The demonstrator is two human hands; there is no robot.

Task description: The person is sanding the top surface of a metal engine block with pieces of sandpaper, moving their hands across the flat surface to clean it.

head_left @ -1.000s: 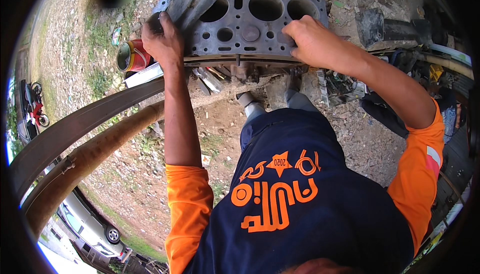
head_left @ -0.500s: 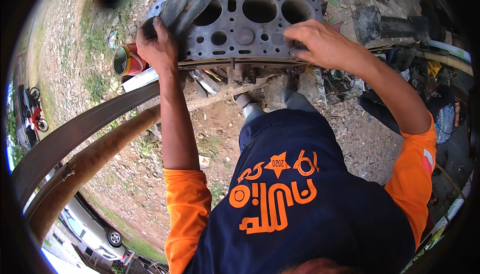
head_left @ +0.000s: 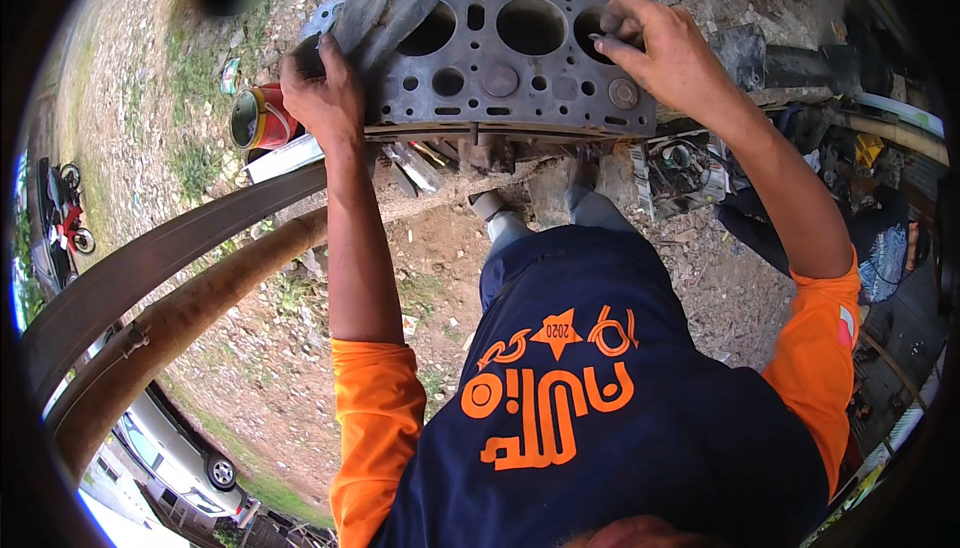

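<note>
A grey metal engine block (head_left: 510, 108) stands before me, its flat top pierced by large round cylinder bores and many smaller holes. Over its left end lies a dark grey folded sheet (head_left: 385, 23), perhaps cloth or rubber, covering part of the left bore. My left hand (head_left: 325, 93) is closed at the sheet's left edge, thumb up against it; the other fingers are partly hidden. Above the rightmost bore (head_left: 588, 28), my right hand (head_left: 665, 53) is curled with thumb and fingers drawn together. Whatever small thing they may pinch is too small to make out.
A red and yellow can (head_left: 265, 116) stands left of the block. A curved metal beam (head_left: 170, 248) and a rusty pipe (head_left: 190, 318) cross at lower left. Metal parts (head_left: 685, 178) lie to the right, near a seated person (head_left: 880, 248). A silver car (head_left: 180, 458) is parked at left.
My right hand has risen from the block's right front corner to the rightmost bore, uncovering a round plug there. My left hand stays by the sheet. The view has shifted slightly.
</note>
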